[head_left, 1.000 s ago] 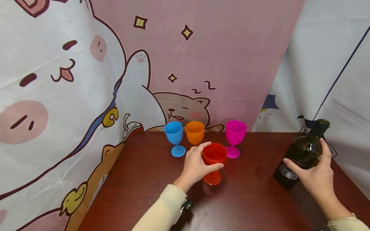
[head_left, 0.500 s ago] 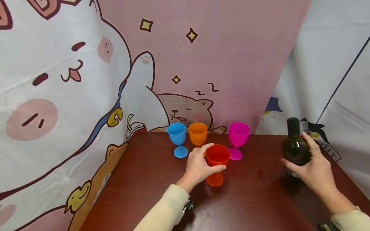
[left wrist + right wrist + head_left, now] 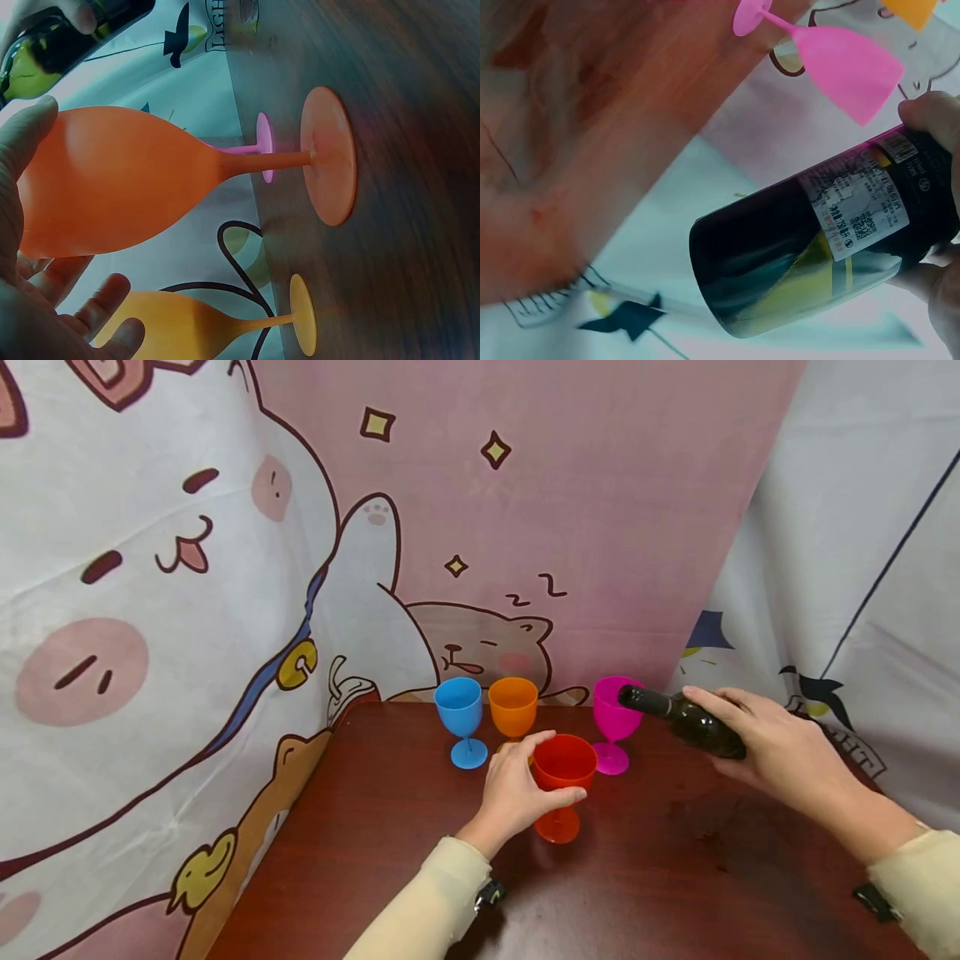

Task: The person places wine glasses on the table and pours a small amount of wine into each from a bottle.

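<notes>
A: Moved since half a second ago: the bottle (image 3: 705, 728), from upright at frame right to tipped, its neck swung left across the pink cup (image 3: 607, 714). Right hand (image 3: 783, 752) went with it. Red cup (image 3: 566, 764) unmoved, just below and right of centre, foot on the worktop (image 3: 375, 827).

B: Fingers?

A: Right: curled round the bottle near its shoulder. Left hand (image 3: 517, 793): thumb and fingers bracket the red bowl; other fingers bent, spread apart.

B: Why so?

A: My reading: left grip steadies the red cup; the slant suits pouring. Blue cup (image 3: 459, 706), orange cup (image 3: 513, 706) and pink probably stand back to leave room.

B: Hard to make out?

A: Orange foot mostly behind the left hand; part of the pink bowl behind the neck. No stream seen; contents untellable. Left wrist view cuts off the bottle, upper left.
</notes>
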The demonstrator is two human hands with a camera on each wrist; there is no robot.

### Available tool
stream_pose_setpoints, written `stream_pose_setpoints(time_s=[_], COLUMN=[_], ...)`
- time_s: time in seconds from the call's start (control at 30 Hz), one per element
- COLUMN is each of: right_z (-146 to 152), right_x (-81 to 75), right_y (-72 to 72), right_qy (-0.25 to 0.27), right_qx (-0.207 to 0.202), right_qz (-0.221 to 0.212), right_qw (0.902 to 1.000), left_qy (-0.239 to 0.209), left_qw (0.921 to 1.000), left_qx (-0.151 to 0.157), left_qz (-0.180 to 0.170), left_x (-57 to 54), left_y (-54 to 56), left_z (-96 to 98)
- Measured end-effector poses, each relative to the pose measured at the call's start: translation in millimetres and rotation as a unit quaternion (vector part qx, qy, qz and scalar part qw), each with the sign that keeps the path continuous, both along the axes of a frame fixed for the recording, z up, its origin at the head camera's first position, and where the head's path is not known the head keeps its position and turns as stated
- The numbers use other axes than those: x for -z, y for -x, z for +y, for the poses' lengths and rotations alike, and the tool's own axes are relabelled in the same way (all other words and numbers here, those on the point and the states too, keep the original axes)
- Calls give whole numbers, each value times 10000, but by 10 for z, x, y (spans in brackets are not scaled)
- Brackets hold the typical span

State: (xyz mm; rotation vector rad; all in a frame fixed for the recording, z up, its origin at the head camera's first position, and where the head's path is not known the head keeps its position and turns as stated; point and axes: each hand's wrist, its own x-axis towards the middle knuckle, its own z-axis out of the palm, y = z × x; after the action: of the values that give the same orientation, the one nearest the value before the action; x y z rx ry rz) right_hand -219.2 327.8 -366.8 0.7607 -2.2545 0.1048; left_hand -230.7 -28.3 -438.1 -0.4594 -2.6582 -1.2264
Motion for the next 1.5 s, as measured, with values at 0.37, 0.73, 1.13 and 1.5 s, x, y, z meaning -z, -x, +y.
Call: stream_pose_setpoints(time_s=[0.37, 0.73, 1.13, 1.5], right_z=[-255, -319, -386, -403], right_x=[-279, -324, -390, -438], right_y=[44, 57, 55, 36], right_qy=[-1299, -1871, -2303, -2394], right_qx=[-239, -303, -145, -114], right_qz=[-357, -272, -392, -419], right_qw=[9906, 9815, 9722, 9699], left_qy=[4, 34, 63, -1], left_qw=[10000, 10000, 10000, 10000], left_qx=[-3, 60, 71, 85], left_qz=[59, 48, 8, 45], left_x=[-10, 12, 0, 3], left_y=[-1, -11, -7, -10], left_z=[-18, 3, -6, -27])
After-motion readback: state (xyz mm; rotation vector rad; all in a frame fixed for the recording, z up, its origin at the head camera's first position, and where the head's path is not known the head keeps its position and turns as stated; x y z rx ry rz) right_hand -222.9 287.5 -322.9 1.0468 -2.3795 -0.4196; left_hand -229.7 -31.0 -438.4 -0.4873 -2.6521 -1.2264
